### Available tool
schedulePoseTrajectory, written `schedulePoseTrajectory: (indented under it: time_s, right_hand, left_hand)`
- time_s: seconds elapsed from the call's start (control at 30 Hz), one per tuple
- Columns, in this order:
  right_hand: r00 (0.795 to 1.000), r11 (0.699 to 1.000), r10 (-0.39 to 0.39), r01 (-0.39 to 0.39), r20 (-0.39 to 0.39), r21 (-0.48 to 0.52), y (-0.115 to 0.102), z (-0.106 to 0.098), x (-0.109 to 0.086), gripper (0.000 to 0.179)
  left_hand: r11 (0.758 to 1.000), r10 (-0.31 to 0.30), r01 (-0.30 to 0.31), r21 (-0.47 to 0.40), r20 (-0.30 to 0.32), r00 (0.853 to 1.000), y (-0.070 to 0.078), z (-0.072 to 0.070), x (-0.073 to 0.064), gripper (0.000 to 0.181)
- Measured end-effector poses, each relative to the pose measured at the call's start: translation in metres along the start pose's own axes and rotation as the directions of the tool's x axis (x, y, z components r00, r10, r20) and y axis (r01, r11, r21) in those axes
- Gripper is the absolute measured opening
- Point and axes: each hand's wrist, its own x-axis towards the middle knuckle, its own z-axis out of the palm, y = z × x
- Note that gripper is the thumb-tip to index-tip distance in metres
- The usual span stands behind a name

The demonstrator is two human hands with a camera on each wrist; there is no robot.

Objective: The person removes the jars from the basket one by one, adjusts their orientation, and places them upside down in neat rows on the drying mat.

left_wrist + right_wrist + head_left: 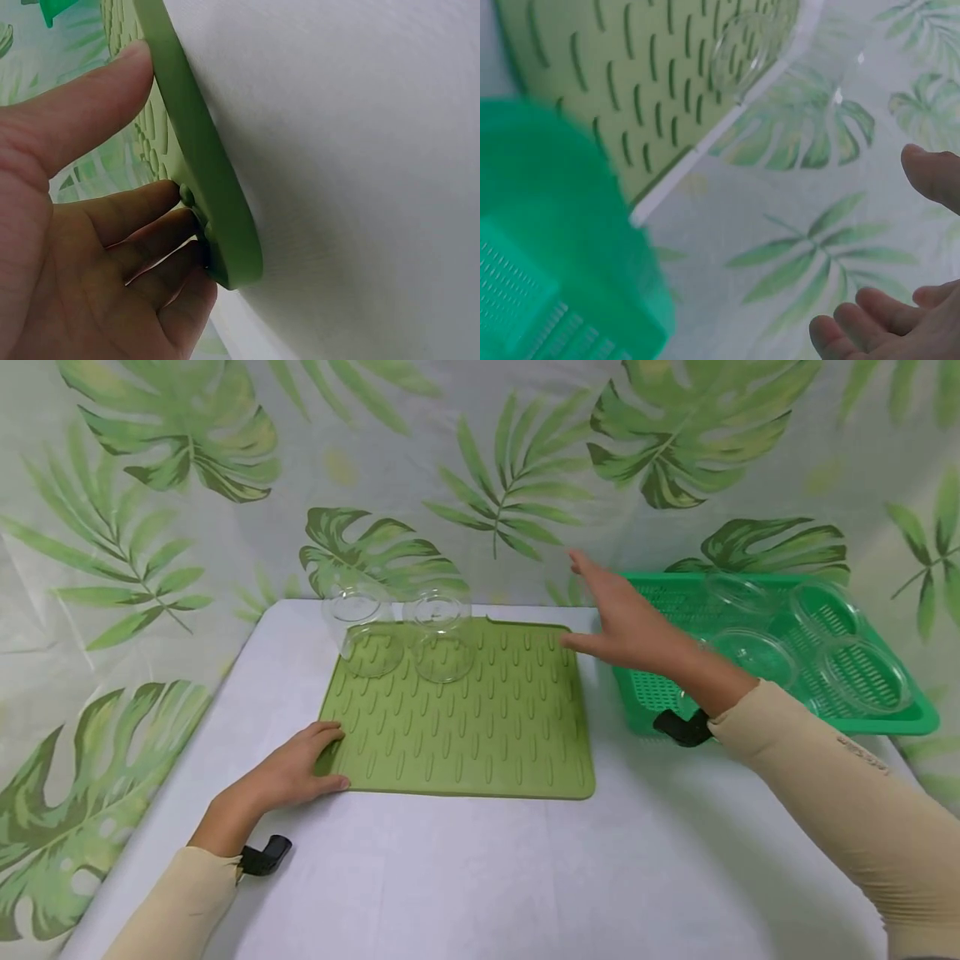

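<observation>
A green ribbed mat lies on the white table. My left hand is at its near left corner; in the left wrist view the thumb rests along the mat's edge and the fingertips touch the side by the corner. Two clear cups, a left one and a right one, stand side by side at the mat's far left. My right hand is raised between the mat and the green basket, thumb and fingers spread apart, holding nothing.
Several more clear cups lie inside the basket, among them one on the right. The basket stands at the table's far right. A leaf-patterned cloth hangs close behind the table.
</observation>
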Motion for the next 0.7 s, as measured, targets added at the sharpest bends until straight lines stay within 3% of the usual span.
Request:
schedulePoseTrajectory:
  time_s: [0.2, 0.53, 0.7]
  right_hand:
    - [0.997, 0.998, 0.057, -0.058, -0.058, -0.016, 0.022, -0.021, -0.039, 0.103]
    - [0.984, 0.985, 0.148, -0.156, -0.098, -0.075, 0.068, -0.044, -0.075, 0.108]
    - [0.974, 0.971, 0.215, -0.220, -0.067, -0.091, 0.101, -0.050, -0.092, 0.113]
  left_hand:
    - [1.000, -0.005, 0.005, -0.004, 0.003, 1.000, 0.002, -0.002, 0.000, 0.075]
    - [1.000, -0.018, 0.018, 0.001, -0.003, 1.000, -0.001, 0.000, -0.001, 0.075]
    - [0.999, -0.036, 0.036, -0.010, 0.004, 0.999, 0.000, 0.000, -0.001, 0.076]
